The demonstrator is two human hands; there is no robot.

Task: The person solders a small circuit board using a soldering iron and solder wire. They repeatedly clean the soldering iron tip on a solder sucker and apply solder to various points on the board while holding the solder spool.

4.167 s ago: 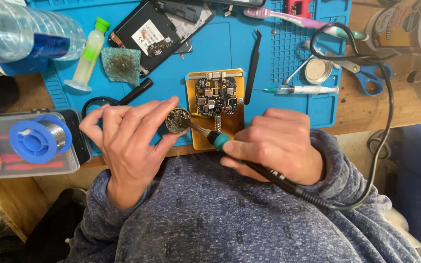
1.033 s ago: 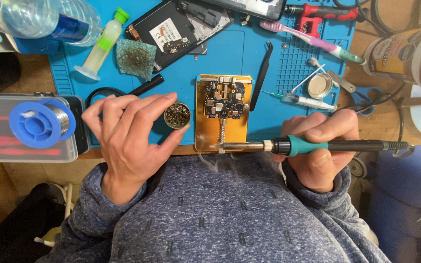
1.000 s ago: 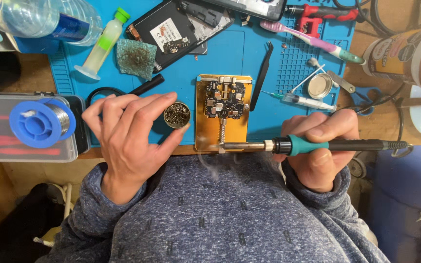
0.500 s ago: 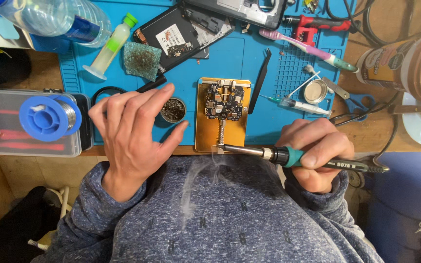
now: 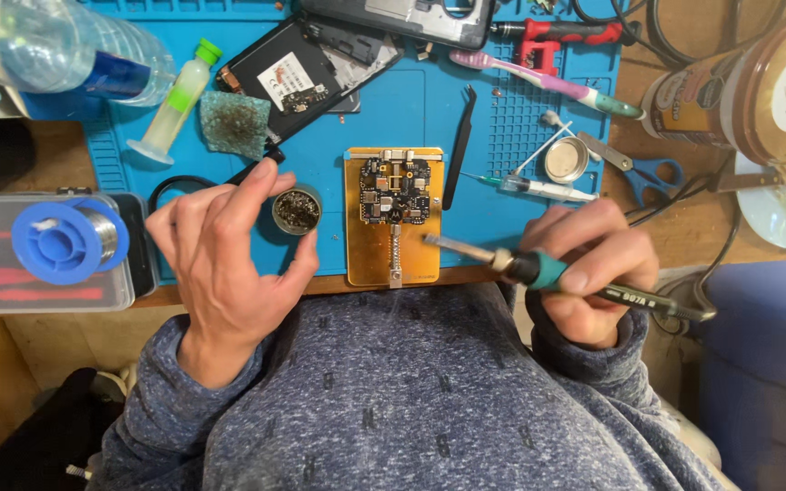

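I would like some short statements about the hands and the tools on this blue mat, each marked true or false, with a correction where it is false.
1. The right hand holds a soldering iron. True.
2. The iron's tip points toward the circuit board in the gold holder. True.
3. The left hand holds the black tweezers. False: the tweezers lie on the blue mat right of the board; the left fingers rest at the small round tin.
4. The blue solder spool lies on the mat beside the board. False: it sits on a clear case at the left, off the mat.
5. A toothbrush lies on the mat. True.
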